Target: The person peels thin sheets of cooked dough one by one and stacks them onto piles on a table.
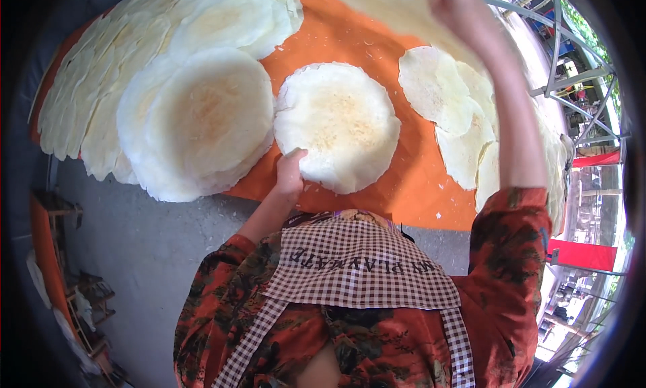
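A round stack of thin pale flatbread sheets [338, 125], browned in the middle, lies in front of me on an orange cloth [323, 35]. My left hand [291, 171] grips its near left edge, thumb on top and fingers hidden beneath. Far forward on the right, my right hand [446, 7] is raised and blurred, its fingers curled. Close by it spreads a blurred pale sheet [388, 7]; whether the hand holds that sheet cannot be made out. Just left of the middle stack stands a taller round stack [207, 115], touching or nearly touching it.
Overlapping sheets [106, 80] cover the table's left side, with another round pile [222, 22] behind. More loose sheets [454, 110] lie to the right, partly behind my forearm. Metal struts [570, 80] rise at far right. A wooden rack [65, 267] stands on the concrete floor [146, 257].
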The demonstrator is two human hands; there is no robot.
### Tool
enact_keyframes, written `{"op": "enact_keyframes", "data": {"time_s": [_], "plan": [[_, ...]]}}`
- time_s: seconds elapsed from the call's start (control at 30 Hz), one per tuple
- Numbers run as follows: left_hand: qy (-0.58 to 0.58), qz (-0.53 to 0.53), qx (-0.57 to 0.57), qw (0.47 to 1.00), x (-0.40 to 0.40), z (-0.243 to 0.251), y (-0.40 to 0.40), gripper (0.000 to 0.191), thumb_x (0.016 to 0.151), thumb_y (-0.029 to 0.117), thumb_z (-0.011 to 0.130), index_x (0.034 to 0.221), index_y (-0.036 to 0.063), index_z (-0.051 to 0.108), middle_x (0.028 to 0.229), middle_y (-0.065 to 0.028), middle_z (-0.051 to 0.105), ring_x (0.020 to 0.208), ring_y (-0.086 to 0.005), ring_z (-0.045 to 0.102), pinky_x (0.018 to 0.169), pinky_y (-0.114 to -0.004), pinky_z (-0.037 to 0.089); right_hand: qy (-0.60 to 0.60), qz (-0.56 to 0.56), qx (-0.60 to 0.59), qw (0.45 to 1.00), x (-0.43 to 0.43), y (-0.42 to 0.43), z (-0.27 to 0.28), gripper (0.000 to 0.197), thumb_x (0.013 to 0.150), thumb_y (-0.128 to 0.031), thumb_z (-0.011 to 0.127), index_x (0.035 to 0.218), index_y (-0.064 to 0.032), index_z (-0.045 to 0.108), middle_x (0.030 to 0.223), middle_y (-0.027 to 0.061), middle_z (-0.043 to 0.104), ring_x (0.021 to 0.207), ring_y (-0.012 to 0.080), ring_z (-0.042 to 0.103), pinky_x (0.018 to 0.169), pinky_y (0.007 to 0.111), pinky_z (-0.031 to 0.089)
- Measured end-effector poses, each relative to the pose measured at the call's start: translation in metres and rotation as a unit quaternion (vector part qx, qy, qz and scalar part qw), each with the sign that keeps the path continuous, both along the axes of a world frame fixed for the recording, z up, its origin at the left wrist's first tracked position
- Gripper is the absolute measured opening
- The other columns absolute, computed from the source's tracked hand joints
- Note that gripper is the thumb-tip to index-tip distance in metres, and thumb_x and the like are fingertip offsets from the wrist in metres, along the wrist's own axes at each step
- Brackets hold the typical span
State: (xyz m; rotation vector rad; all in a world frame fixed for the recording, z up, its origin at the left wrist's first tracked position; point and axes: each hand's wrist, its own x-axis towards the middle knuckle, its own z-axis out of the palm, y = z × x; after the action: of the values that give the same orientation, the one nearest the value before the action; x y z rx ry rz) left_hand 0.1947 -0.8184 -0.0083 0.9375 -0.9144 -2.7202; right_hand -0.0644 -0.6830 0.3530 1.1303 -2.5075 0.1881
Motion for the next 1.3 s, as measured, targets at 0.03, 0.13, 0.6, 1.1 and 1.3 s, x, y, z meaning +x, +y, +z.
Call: {"op": "enact_keyframes", "data": {"time_s": [0.03,0.13,0.6,1.1,1.3], "plan": [[0.008,0.006,0.014,1.000,-0.001,0.003,0.002,0.038,0.083,0.010,0.057,0.117,-0.0077,0.052,0.109,-0.0154,0.061,0.098,-0.0266,0.061,0.083,-0.037,0.050,0.007,0.006,0.033,0.999,0.023,0.000,-0.018,0.011,0.082,-0.013,0.052,0.079,-0.0051,0.060,0.070,0.0149,0.062,0.062,0.0282,0.060,0.061,0.042,0.048],[-0.014,-0.010,0.028,0.999,-0.009,0.010,0.006,0.038,0.082,0.008,0.057,0.117,-0.0056,0.053,0.109,-0.0139,0.061,0.097,-0.0247,0.062,0.082,-0.036,0.050,0.001,0.041,0.061,0.997,0.098,0.007,-0.104,0.008,0.077,-0.008,0.054,0.082,-0.0057,0.060,0.072,0.0149,0.059,0.065,0.0323,0.060,0.057,0.044,0.047],[0.039,-0.074,0.029,0.996,-0.022,0.047,0.005,0.040,0.096,0.033,0.046,0.116,-0.0003,0.052,0.109,-0.0116,0.060,0.097,-0.0203,0.060,0.071,-0.028,0.044,-0.232,-0.033,0.059,0.970,0.180,0.009,-0.243,0.034,0.077,-0.013,0.060,0.106,0.0032,0.059,0.091,0.0177,0.064,0.082,0.0367,0.064,0.069,0.042,0.052],[0.000,-0.076,-0.128,0.989,-0.008,0.037,0.049,0.024,0.096,0.026,0.051,0.095,0.0032,0.057,0.084,-0.0075,0.062,0.073,-0.0140,0.060,0.057,-0.021,0.043,0.068,-0.104,0.005,0.992,-0.053,0.104,0.068,0.019,0.073,-0.017,0.060,0.081,-0.0013,0.068,0.081,0.0213,0.066,0.075,0.0312,0.065,0.071,0.046,0.050],[0.102,-0.016,-0.480,0.871,-0.054,-0.019,0.078,0.011,0.088,0.014,0.061,0.082,0.0041,0.059,0.077,-0.0049,0.061,0.065,-0.0144,0.056,0.055,-0.027,0.043,0.166,-0.119,0.387,0.899,-0.146,0.116,0.104,0.016,0.074,-0.018,0.059,0.075,-0.0067,0.070,0.078,0.0190,0.066,0.072,0.0352,0.063,0.064,0.046,0.049]]}}
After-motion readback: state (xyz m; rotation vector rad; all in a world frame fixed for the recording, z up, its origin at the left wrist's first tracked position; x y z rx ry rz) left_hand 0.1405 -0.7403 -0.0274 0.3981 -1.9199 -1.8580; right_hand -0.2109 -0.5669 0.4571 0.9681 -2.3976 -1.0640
